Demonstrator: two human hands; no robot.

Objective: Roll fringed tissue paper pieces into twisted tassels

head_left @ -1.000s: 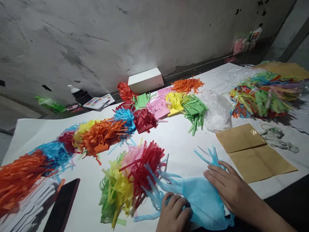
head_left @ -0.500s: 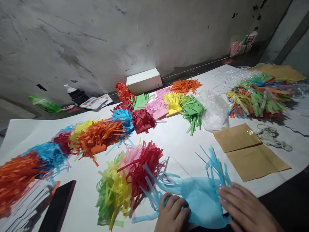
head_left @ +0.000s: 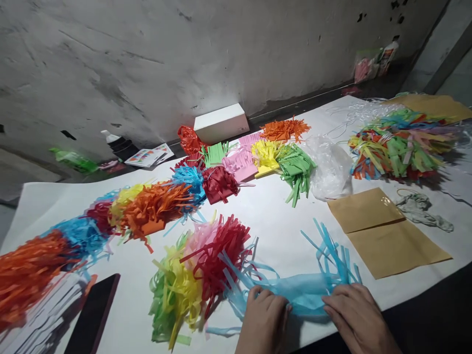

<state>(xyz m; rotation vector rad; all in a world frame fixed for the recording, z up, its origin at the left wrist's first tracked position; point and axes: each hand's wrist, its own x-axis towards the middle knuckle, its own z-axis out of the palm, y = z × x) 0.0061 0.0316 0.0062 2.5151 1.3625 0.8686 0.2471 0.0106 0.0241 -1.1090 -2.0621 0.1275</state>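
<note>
A light blue tissue paper sheet (head_left: 302, 290) with fringed ends lies at the table's near edge. Its middle is now a narrow folded band between my hands. My left hand (head_left: 266, 314) has its fingers curled over the left part of the band. On the right part, my right hand (head_left: 350, 307) pinches the near edge between thumb and fingers. Blue strips fan out beyond both hands. Just left of my left hand are fringed bundles in red (head_left: 223, 255), pink (head_left: 201, 236), yellow (head_left: 180, 280) and green (head_left: 162, 305), touching one another.
A dark phone (head_left: 94, 312) and white paper strips (head_left: 47, 309) lie at the left. More fringed bundles, some orange (head_left: 155, 206), run across the back. Right of my hands are a brown envelope (head_left: 387, 233) and a multicoloured tassel pile (head_left: 401, 147). A white box (head_left: 221, 124) stands by the wall.
The blue sheet's broad middle has been folded into a narrower band. My right hand has moved slightly left and its fingers have closed on the paper. The view has shifted a little.
</note>
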